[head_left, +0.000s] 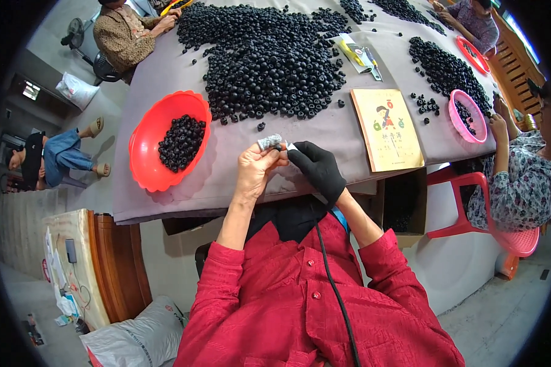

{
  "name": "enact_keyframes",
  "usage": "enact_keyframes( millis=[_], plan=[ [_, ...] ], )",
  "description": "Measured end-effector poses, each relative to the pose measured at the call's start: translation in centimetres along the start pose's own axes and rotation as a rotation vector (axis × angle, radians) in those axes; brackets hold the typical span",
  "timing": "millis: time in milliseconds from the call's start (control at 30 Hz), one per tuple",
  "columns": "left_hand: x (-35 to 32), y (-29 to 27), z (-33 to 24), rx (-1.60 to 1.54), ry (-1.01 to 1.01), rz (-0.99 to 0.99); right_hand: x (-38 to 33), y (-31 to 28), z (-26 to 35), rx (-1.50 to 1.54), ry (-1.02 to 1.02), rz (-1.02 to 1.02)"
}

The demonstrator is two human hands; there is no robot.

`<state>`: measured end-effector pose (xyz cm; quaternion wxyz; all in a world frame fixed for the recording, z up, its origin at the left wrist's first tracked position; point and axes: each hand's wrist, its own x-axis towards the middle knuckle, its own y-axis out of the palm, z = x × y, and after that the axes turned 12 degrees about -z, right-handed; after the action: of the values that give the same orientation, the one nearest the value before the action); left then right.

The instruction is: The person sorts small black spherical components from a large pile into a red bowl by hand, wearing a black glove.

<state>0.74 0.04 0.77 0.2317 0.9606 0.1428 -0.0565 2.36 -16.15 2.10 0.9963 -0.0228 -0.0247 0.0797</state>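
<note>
My left hand (260, 166) is bare except for a grey wrap (269, 142) round one finger. Its thumb and fingers pinch a small dark piece (279, 147), which looks like one of the black round parts. My right hand (318, 171), in a black glove, meets it fingertip to fingertip. A small white tip (291, 147) shows at its closed fingers; whether that is a tool or a finger covering I cannot tell. Beyond both hands spreads a big heap of black round parts with holes (269, 73). On the left, a red scalloped basin (142, 147) contains more such parts (182, 142).
A yellow booklet (388, 129) lies to the right, below a packet with a yellow-handled tool (360, 55). Farther right are a second heap (450, 67) and a pink basket (471, 101). Co-workers sit round the cloth-covered table (159, 211). A pink chair (465, 183) stands at right.
</note>
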Motion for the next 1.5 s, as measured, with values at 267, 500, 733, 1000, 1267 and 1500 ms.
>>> enact_keyframes(
  millis=[267,500,733,1000,1267,1500],
  plan=[
    [0.3,-0.5,1.4,-0.162,-0.044,0.122,0.0,-0.2,-0.3,0.056,-0.029,0.030],
    [0.3,-0.6,1.5,-0.145,-0.078,0.106,-0.3,-0.1,-0.2,0.009,-0.047,0.075],
    [0.1,-0.6,1.5,-0.160,-0.075,0.080,-0.4,-0.1,0.0,-0.086,-0.109,0.107],
    [0.0,-0.9,1.5,-0.198,-0.085,0.113,-0.4,-0.4,0.1,-0.037,-0.095,0.156],
    [0.1,-0.9,1.5,-0.229,-0.100,0.110,-0.4,-0.3,0.2,-0.094,-0.111,0.155],
    [-0.1,-1.0,1.6,-0.254,-0.125,0.136,-0.2,-0.2,-0.1,-0.097,-0.120,0.145]
  ],
)
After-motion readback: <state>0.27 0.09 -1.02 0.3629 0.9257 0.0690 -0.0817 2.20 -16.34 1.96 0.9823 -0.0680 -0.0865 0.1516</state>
